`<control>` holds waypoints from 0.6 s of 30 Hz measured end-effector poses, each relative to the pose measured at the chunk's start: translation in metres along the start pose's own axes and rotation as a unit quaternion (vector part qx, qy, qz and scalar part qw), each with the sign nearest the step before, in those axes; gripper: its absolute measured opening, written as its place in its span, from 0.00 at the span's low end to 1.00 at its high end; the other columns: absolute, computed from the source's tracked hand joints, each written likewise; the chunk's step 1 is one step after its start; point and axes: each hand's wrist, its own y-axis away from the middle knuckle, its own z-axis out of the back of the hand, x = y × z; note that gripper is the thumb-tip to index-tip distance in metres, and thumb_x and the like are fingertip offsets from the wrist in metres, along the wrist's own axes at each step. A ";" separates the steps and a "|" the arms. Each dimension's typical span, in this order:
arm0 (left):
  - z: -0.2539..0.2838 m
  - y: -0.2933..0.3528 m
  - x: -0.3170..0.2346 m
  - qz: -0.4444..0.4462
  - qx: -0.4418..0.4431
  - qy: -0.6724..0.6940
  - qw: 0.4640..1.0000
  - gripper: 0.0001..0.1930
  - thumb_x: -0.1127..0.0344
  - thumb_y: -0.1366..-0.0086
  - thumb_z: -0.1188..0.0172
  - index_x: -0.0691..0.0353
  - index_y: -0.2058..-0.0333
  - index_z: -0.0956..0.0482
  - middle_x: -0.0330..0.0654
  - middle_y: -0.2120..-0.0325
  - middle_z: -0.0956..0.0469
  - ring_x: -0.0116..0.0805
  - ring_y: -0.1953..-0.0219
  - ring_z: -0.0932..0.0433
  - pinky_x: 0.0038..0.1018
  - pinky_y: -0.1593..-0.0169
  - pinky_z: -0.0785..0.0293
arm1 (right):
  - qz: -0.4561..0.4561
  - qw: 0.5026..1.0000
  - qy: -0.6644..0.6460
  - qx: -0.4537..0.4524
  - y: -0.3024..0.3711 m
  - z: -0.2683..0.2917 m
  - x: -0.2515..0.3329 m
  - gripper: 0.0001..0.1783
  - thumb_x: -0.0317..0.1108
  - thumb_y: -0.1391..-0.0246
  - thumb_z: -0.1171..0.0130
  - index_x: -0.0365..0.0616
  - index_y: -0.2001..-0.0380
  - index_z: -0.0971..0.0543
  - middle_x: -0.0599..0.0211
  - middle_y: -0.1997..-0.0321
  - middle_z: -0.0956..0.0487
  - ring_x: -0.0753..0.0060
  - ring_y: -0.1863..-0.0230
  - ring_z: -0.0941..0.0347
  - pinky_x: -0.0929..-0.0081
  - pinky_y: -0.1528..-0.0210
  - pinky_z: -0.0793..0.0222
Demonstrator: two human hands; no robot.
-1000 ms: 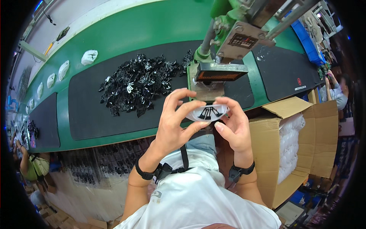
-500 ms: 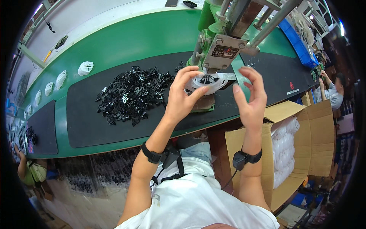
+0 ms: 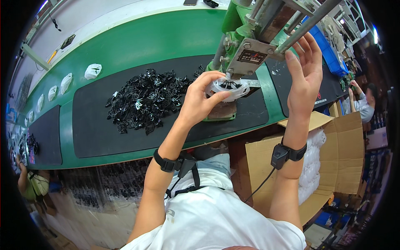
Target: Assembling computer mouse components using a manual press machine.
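My left hand grips the near-left rim of a white plastic shell, thumb in front and fingers over the top. A black pronged plastic part sits inside the shell. The shell rests under the head of a green and grey press, on its base. Up beside the press's slanting metal bar is my right hand, its fingers apart and partly curved. The fingertips reach the bar, but whether they touch it I cannot make out.
A heap of black plastic parts lies on a black mat. White shells line the green table's far left. An open carton holds white pieces to my right. Co-workers sit at both sides, near a blue tray.
My right hand has moved up and to the right, from beside the shell to the press's metal bar. My left hand stays on the shell.
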 end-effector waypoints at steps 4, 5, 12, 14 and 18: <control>-0.004 0.005 0.011 -0.006 -0.009 0.037 0.999 0.21 0.70 0.41 0.32 0.66 0.49 0.25 0.40 0.49 0.26 0.26 0.51 0.26 0.24 0.48 0.29 | 0.016 1.000 -0.003 0.007 -0.014 -0.007 0.017 0.29 0.25 0.44 0.41 0.31 0.40 0.36 0.56 0.45 0.26 0.66 0.44 0.29 0.68 0.39 0.37; -0.006 0.006 0.013 -0.005 -0.009 0.036 0.999 0.21 0.70 0.41 0.32 0.66 0.49 0.25 0.40 0.49 0.26 0.26 0.51 0.26 0.24 0.48 0.29 | 0.014 1.000 -0.003 0.007 -0.018 -0.005 0.020 0.29 0.25 0.44 0.41 0.31 0.40 0.36 0.56 0.45 0.26 0.66 0.44 0.29 0.68 0.39 0.37; -0.009 0.005 0.019 0.004 -0.029 0.095 0.995 0.22 0.72 0.41 0.32 0.67 0.49 0.28 0.43 0.50 0.26 0.28 0.50 0.26 0.25 0.48 0.28 | 0.008 0.992 -0.095 0.081 -0.051 0.015 0.030 0.28 0.29 0.41 0.47 0.29 0.38 0.36 0.52 0.46 0.26 0.65 0.42 0.30 0.66 0.34 0.40; -0.009 0.003 0.018 0.007 -0.037 0.124 0.992 0.23 0.72 0.42 0.32 0.67 0.50 0.29 0.45 0.50 0.26 0.29 0.50 0.26 0.26 0.47 0.28 | 0.027 0.997 -0.008 0.066 -0.043 0.009 0.036 0.27 0.27 0.41 0.48 0.29 0.39 0.36 0.52 0.47 0.26 0.63 0.41 0.30 0.64 0.33 0.42; -0.009 0.006 0.014 0.018 -0.033 0.115 0.993 0.22 0.74 0.43 0.31 0.65 0.53 0.31 0.47 0.48 0.27 0.31 0.48 0.26 0.28 0.46 0.27 | 0.037 0.998 -0.050 0.030 -0.012 0.008 0.042 0.26 0.23 0.44 0.45 0.30 0.42 0.35 0.54 0.48 0.26 0.63 0.45 0.28 0.65 0.36 0.40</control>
